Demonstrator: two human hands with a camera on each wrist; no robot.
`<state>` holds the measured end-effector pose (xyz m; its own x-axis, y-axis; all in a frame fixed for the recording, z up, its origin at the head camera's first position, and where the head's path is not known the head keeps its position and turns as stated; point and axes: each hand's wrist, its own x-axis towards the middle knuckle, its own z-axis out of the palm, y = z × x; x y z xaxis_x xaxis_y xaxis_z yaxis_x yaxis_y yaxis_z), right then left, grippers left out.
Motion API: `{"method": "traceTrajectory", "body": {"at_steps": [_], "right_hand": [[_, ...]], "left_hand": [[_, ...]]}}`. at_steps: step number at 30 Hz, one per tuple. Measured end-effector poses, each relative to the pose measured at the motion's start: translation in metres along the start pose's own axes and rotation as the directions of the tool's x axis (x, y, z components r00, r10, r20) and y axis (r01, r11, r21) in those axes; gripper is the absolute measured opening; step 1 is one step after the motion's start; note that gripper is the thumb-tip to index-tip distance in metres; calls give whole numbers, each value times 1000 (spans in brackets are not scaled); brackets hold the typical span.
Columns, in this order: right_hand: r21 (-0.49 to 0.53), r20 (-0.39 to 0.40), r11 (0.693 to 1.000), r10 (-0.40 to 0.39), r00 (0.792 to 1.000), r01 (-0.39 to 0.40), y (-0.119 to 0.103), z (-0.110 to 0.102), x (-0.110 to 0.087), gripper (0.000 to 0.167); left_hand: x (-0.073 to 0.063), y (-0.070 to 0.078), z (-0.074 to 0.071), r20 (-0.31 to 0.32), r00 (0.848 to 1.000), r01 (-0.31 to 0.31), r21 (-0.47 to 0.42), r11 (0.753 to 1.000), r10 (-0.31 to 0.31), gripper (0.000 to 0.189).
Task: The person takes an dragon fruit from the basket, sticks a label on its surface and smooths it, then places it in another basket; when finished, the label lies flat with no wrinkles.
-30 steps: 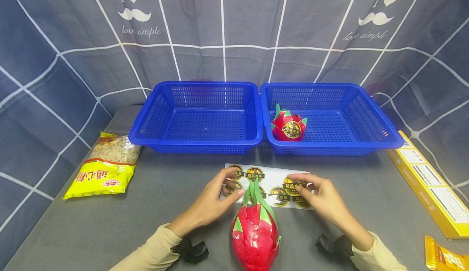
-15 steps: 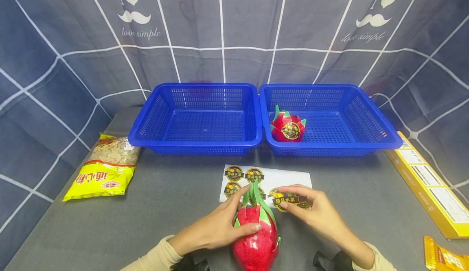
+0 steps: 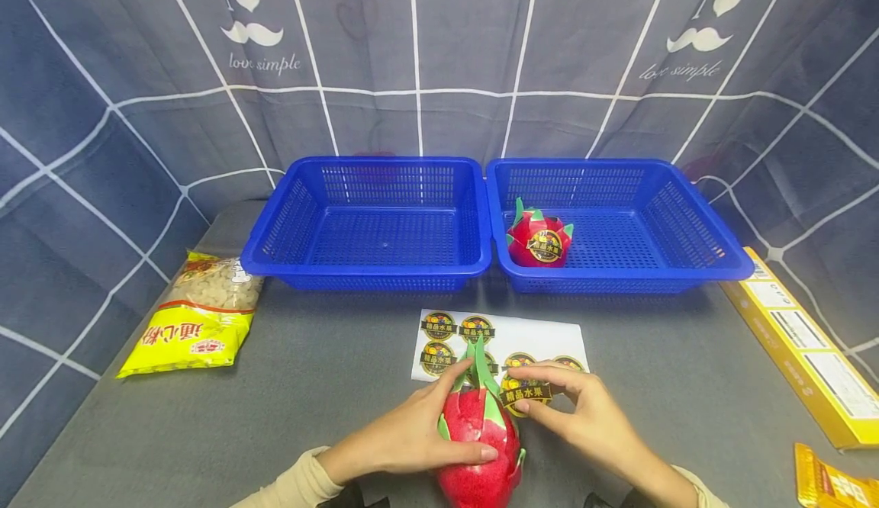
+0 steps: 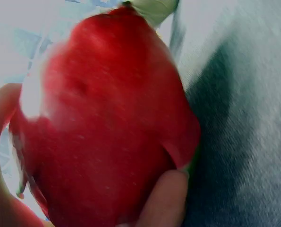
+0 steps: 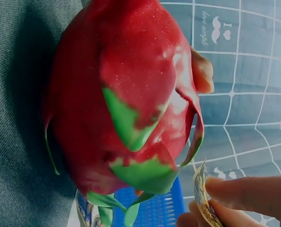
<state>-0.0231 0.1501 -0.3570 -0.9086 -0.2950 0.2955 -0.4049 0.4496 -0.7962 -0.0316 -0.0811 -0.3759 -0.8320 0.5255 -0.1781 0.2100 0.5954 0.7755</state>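
A red dragon fruit (image 3: 477, 485) with green leaf tips lies at the near middle of the table. My left hand (image 3: 412, 435) grips it, thumb over the top and fingers round the far left side. Its red skin (image 4: 102, 104) nearly fills the left wrist view. My right hand (image 3: 590, 409) pinches a round black-and-gold sticker (image 3: 526, 395) by its right edge, just to the right of the fruit's leaves. The right wrist view shows that sticker (image 5: 203, 196) edge-on, apart from the fruit. Behind lies a white sticker sheet (image 3: 542, 330), partly hidden by leaves and fingers.
Two blue baskets stand side by side at the back, a left one (image 3: 371, 270) and a right one (image 3: 639, 272). In the right one sits another dragon fruit (image 3: 519, 247) bearing a sticker. A yellow pasta bag (image 3: 192, 317), yellow box (image 3: 810, 355) and orange packet (image 3: 834, 481) flank them.
My left hand has moved from above the sticker sheet down onto the dragon fruit and now grips it. My right hand has carried the pinched sticker left and nearer, to the fruit's side.
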Motion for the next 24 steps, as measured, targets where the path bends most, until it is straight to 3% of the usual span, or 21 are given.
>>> {"method": "traceTrajectory", "body": {"at_steps": [9,13,15,19,22,24], "right_hand": [[79,-31,996,43,999,-40,-1,-4,3,27],[137,-56,986,104,993,-96,-1,-5,5,33],[165,-76,979,130,989,-116,-1,-5,6,37],[239,-114,966,125,986,-95,1,-4,7,41],[304,-131,952,92,987,-49,4,-3,8,40],[352,-137,936,68,988,-16,5,-2,8,39]], "left_hand": [[3,-1,-4,22,999,-24,-137,990,27,92],[8,-6,-9,-2,998,-59,-234,970,60,91],[12,-10,-13,-27,997,-79,-312,947,74,90],[20,-18,-17,-77,992,-126,-478,869,101,86],[24,-23,-18,-109,989,-147,-546,825,104,84],[27,-27,-18,-135,985,-166,-565,808,109,83]]}}
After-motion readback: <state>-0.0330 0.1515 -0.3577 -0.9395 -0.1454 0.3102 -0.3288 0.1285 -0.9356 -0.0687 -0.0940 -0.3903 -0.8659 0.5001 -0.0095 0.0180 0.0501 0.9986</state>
